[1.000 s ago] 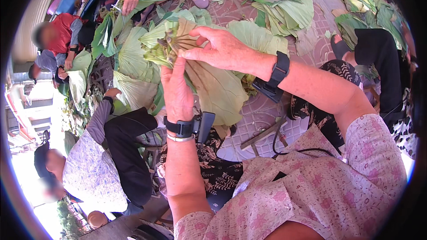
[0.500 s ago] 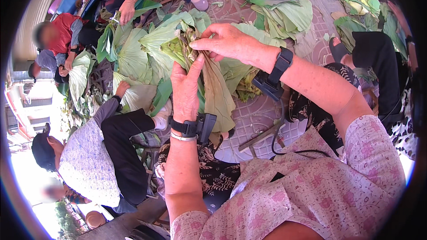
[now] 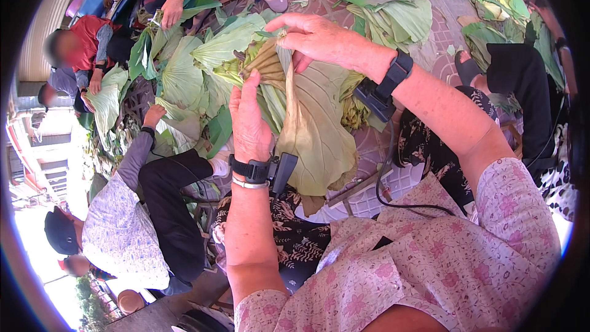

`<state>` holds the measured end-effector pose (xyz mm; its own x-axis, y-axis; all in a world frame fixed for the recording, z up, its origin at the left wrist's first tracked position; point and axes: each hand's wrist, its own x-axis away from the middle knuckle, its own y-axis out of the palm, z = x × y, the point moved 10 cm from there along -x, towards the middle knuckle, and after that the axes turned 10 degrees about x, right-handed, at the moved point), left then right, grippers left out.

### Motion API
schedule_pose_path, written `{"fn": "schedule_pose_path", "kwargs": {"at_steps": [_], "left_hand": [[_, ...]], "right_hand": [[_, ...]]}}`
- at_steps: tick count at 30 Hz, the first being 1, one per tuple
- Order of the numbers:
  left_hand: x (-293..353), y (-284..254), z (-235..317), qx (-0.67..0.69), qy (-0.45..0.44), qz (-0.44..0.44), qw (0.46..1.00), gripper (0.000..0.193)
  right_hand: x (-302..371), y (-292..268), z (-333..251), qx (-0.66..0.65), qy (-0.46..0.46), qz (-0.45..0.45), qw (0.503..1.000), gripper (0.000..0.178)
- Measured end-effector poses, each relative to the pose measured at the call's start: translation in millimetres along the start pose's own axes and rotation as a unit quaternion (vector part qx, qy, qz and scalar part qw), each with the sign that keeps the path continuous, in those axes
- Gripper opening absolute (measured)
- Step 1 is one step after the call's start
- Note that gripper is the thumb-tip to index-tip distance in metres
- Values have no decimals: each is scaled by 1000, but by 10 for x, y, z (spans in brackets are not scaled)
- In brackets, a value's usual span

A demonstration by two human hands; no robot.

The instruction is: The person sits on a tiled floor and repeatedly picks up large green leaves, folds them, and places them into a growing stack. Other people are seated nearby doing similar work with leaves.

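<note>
Watching remotely, I saw the left hand (image 3: 252,128), at ten o'clock, gripping a leaf bundle (image 3: 265,61) at eleven, its fingertips hidden; the right hand (image 3: 329,41), near twelve, pinched a leaf (image 3: 319,132) drooping toward six, its upper edge obscured.

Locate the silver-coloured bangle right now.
In the head view, left of centre, the bangle circles the person's left forearm, on the elbow side of the black wrist strap.

The wearer (image 3: 442,233) has two hands (image 3: 251,124), two black wrist straps (image 3: 402,69), one silver bracelet (image 3: 249,184); overlapping leaves (image 3: 319,126) cannot be counted.
</note>
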<state>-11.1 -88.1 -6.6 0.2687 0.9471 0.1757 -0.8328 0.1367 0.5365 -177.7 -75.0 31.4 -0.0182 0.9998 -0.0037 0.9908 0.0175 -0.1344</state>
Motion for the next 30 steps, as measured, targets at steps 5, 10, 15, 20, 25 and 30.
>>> {"fn": "schedule_pose_path", "kwargs": {"at_steps": [5, 10, 15, 20, 25, 30], "left_hand": [[-32, -59, -60, 23, -22, -14, 999, 29], [-127, -139, 6, 20, -13, -18, 1000, 47], [-203, -592, 549, -1, 82, 111, 990, 78], [6, -698, 1267, -126, 221, 196, 947, 41], [124, -969, 1795, -529, 365, 198, 740, 66], [347, -641, 1682, -716, 424, 172, 527, 68]], "right_hand": [[59, 68, -199, 63, -55, -157, 984, 34], [54, -127, -190, 207, -33, -142, 967, 19], [-6, -602, -281, 525, -121, 36, 842, 30], [29, -739, -273, 529, -149, 116, 827, 30], [-74, -844, -166, 410, -122, 190, 884, 32], [-108, -1217, 495, 47, 30, 259, 964, 28]]}}
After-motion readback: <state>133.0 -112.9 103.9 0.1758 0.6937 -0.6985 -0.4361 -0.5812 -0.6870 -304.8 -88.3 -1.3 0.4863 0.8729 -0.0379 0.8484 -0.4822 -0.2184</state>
